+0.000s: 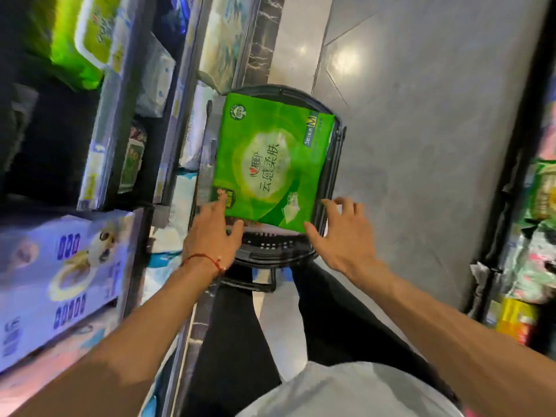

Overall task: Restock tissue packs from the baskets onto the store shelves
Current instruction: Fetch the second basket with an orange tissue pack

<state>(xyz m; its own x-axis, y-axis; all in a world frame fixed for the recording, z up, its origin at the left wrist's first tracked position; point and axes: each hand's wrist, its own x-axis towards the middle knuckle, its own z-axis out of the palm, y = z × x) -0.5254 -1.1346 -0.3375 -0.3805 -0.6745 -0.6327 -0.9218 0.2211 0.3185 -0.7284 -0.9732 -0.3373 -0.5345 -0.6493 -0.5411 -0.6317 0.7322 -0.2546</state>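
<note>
the green tissue pack (270, 158) lies flat on top of the black basket (272, 246), just ahead of both sets of fingers. the left hand (210, 236) lays straight fingers on its near left corner. the right hand (343, 236) is spread wide beside the near right corner, gripping nothing. the pack looks light, soft and slick in its film, so its two side edges seem the best hold. crowded shelves (173, 121) stand left of the left fingers, and the basket rim hugs the pack's right edge.
</note>
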